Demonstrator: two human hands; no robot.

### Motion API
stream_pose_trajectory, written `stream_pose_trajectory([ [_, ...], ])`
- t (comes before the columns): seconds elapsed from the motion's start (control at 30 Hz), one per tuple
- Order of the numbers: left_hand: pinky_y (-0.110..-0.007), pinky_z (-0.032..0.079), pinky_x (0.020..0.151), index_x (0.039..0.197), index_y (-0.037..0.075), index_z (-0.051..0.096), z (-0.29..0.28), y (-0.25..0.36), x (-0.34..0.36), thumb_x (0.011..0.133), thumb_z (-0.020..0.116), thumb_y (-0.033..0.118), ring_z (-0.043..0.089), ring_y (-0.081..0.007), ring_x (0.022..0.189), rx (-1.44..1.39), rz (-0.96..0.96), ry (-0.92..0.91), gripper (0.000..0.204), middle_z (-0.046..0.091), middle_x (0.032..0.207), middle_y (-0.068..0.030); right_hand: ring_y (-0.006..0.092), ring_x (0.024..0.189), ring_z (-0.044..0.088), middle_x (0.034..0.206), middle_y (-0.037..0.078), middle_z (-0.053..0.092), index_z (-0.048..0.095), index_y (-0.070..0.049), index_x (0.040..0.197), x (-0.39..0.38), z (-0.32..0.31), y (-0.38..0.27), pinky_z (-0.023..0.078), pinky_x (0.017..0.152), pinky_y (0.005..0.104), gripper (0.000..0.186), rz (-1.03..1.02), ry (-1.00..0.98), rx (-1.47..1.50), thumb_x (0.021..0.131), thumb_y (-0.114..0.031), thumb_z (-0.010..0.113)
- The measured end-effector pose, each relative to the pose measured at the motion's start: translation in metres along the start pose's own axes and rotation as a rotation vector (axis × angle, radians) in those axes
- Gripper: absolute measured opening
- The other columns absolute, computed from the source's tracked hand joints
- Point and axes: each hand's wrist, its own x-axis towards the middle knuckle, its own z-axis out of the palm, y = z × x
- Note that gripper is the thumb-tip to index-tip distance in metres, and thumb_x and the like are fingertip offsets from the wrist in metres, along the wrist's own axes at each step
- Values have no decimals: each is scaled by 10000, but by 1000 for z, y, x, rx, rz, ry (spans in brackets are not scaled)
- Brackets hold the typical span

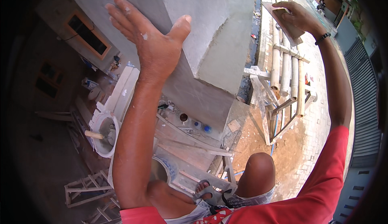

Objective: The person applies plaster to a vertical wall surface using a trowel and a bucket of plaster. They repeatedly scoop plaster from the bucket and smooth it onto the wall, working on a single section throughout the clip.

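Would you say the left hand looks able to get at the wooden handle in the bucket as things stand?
Probably yes, if lowered: the left hand looks empty, and the handle juts freely from the bucket.

Grey plastered wall (198, 5) blocks forward travel for left hand (155, 48); contact or slight gap, can't tell. Open air between left hand and right hand (299, 17), in front of the wall. Trowel (285, 24) in right hand's grip needs clearance too. Bamboo poles (285, 72) on wooden trestle (260, 106) obstruct below it; height gap unclear. Left of left forearm: white bucket (97, 121), long plank (121, 90) in the way. Bent knee (255, 169) obstructs lower center-right.
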Motion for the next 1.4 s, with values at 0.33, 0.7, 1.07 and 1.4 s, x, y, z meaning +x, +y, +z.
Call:
stream_pose_trajectory([
  [0.33, -590, 18, 1135, 1501, -23, -120, -5, -6, 2, 764, 779, 360, -121, -491, 1430, -26, 15, -5, 1224, -120, 1532, -350, 313, 1014, 651, 1105, 144, 684, 696, -136, 1173, 50, 39, -46, 517, 937, 387, 390, -113, -299, -241, 858, -105, 467],
  [0.7, -466, 66, 1182, 1491, -85, -69, -1, -3, 3, 789, 749, 357, -35, -413, 1469, -17, 28, 2, 1165, -50, 1548, -335, 325, 972, 661, 1088, 176, 679, 721, -45, 1006, 86, 54, -9, 527, 889, 404, 302, -48, -144, -321, 953, -201, 468],
  [1.07, -633, -5, 1120, 1500, -14, -138, 1, -4, 2, 750, 783, 345, -153, -517, 1419, -72, 18, -12, 1240, -145, 1524, -363, 328, 975, 662, 1020, 155, 697, 732, -83, 1000, 98, 70, 10, 530, 883, 395, 304, -1, -185, -384, 958, -242, 477],
  [1.4, -594, -12, 1143, 1498, -31, -133, -7, 3, 7, 761, 751, 369, -146, -478, 1436, -15, -35, -45, 1218, -119, 1539, -336, 233, 933, 687, 1022, 116, 726, 757, -72, 1028, 77, 64, -36, 545, 866, 349, 331, -84, -249, -482, 985, -48, 430],
])
